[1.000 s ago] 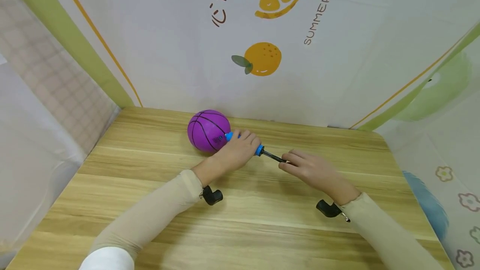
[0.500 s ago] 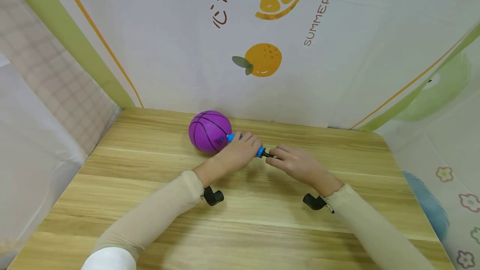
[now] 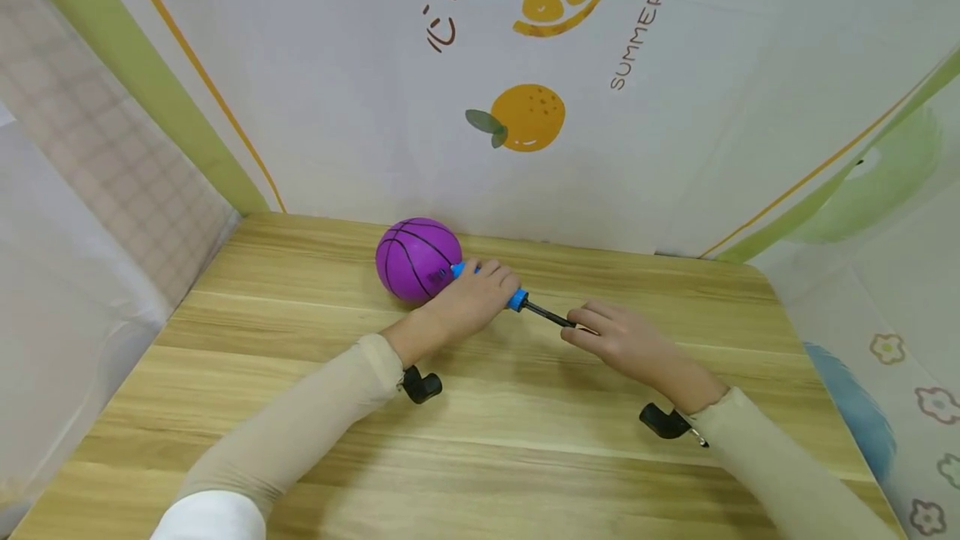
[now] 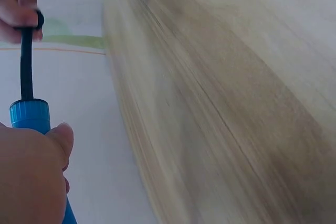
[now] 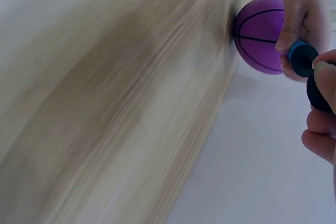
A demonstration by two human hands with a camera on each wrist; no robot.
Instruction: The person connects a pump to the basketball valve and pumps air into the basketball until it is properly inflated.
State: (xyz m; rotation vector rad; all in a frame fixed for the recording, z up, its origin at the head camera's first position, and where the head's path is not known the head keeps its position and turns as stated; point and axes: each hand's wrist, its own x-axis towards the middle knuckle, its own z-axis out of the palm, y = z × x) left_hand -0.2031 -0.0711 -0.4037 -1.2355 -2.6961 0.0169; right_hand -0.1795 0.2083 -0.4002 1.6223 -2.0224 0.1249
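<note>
A purple ball [image 3: 416, 261] with black basketball lines rests at the back of the table. Against its right side points the blue tip of a hand pump [image 3: 517, 300]. My left hand [image 3: 474, 298] grips the pump's blue barrel, covering most of it. From the barrel's end a black rod [image 3: 547, 313] sticks out to the right. My right hand [image 3: 618, 340] holds the black handle [image 5: 320, 92] at the rod's far end, fingers curled about it in the right wrist view. The left wrist view shows the blue collar [image 4: 30, 113] above my left thumb.
The wooden table [image 3: 480, 457] spreads in front of both arms. Behind it hangs a white cloth [image 3: 360, 107] printed with oranges, right behind the ball. Black wrist mounts [image 3: 422, 385] hang under both sleeves.
Half a second ago my right hand had pushed the rod most of the way into the barrel; now it has drawn back right, exposing the rod again. The left hand and ball barely shift.
</note>
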